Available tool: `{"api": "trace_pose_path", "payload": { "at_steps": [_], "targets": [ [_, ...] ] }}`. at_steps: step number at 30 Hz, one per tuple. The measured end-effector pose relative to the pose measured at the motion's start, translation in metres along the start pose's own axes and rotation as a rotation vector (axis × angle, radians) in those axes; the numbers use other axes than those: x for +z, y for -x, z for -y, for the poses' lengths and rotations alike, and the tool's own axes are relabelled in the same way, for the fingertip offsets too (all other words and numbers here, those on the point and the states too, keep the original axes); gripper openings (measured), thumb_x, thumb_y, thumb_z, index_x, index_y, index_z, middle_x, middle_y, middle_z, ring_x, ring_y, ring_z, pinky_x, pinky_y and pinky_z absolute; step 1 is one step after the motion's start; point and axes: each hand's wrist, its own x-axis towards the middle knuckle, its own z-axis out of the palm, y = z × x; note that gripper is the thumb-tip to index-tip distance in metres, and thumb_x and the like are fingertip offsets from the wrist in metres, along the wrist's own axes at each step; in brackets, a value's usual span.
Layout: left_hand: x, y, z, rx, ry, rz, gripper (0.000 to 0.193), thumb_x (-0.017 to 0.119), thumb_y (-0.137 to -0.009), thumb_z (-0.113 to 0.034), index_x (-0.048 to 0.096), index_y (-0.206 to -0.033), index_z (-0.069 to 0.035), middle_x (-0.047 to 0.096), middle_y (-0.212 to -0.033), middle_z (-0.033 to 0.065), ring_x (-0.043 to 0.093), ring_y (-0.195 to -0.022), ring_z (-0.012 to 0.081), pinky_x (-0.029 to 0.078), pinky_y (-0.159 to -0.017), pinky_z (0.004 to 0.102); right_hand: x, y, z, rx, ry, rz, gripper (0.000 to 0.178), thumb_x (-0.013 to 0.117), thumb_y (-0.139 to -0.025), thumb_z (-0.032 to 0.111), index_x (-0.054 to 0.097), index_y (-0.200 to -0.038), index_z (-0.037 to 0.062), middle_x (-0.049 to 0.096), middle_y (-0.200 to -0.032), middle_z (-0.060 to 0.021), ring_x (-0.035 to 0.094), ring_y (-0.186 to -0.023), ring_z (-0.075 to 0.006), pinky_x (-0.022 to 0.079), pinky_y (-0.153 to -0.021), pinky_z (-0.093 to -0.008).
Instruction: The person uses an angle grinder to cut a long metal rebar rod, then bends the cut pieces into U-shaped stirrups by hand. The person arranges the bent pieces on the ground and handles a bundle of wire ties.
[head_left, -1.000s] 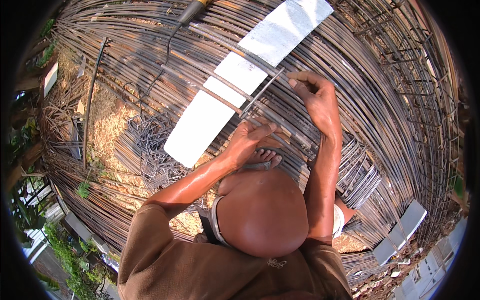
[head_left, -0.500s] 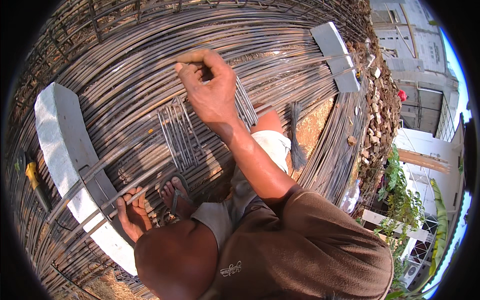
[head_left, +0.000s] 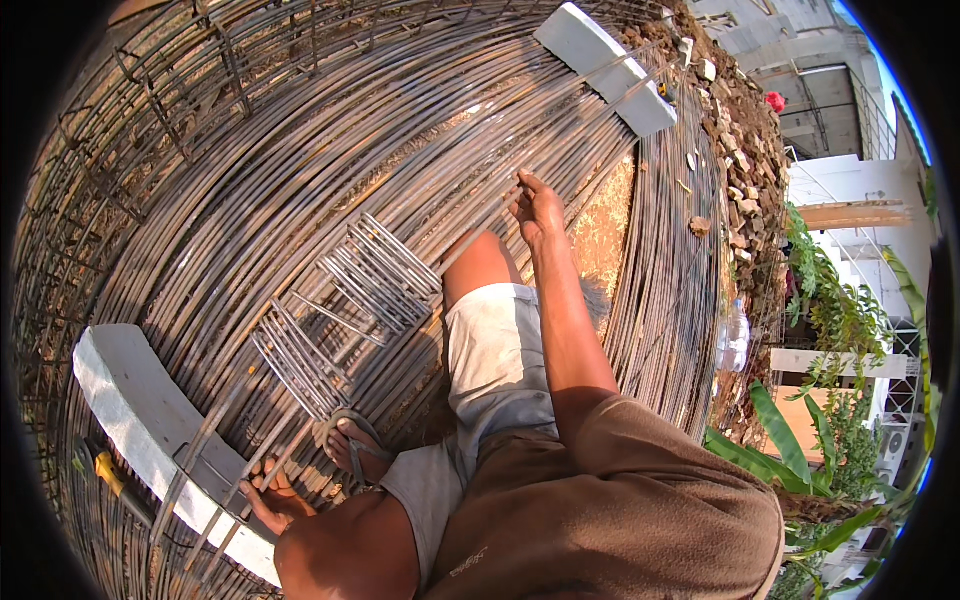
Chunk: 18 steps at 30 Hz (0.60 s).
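Observation:
My left hand [head_left: 279, 498] is closed round a steel bar [head_left: 290, 417] beside the near white block, close to a thin rectangular wire stirrup [head_left: 207, 468]. Farther right, the bent fingers of my right hand [head_left: 541, 210] close at another long bar; the fingertips are small, and their exact hold is partly hidden. Between my hands, two bunches of bent steel stirrups sit round the raised bars: a nearer bunch [head_left: 300, 360] and a farther bunch [head_left: 382, 274]. One stirrup leans loosely between the bunches.
Pale blocks, one at left [head_left: 150, 400] and one at far right [head_left: 610, 68], support the raised bars. A yellow-handled tool [head_left: 108, 472] lies left of the near block. Many rods cover the ground. Bar cages [head_left: 130, 120] stand at far left, broken bricks [head_left: 740, 190] at right.
My right hand has moved right, away from above the stirrups, toward the bars. My left hand stays by the near block. The view has turned, and both stirrup bunches show more fully.

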Motion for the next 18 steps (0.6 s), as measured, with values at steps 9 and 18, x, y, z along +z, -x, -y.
{"api": "trace_pose_path", "payload": {
  "at_steps": [9,18],
  "targets": [
    [0.103,-0.022,-0.041,-0.198,-0.014,-0.509,0.042,0.071,-0.112,-0.038,0.066,-0.128,0.001,0.073,-0.114,0.0138,0.067,-0.091,0.0202,0.062,-0.086,0.0352,0.026,-0.014,-0.001,-0.018,-0.085,-0.105,0.047,0.096,-0.086,0.018,0.074,-0.121,-0.0059,0.07,-0.105,-0.0108,0.05,-0.065,-0.0131,0.042,-0.055,-0.0277],
    [0.127,-0.024,-0.046,-0.197,-0.049,-0.562,0.048,0.073,-0.11,-0.042,0.068,-0.135,-0.001,0.076,-0.123,0.0124,0.066,-0.087,0.0145,0.062,-0.08,0.0317,0.003,-0.021,0.008,-0.371,0.378,-0.311,0.068,0.105,-0.076,0.03,0.069,-0.12,-0.0081,0.065,-0.111,-0.0151,0.06,-0.081,-0.0216,0.053,-0.073,-0.0366]
  ]
}}
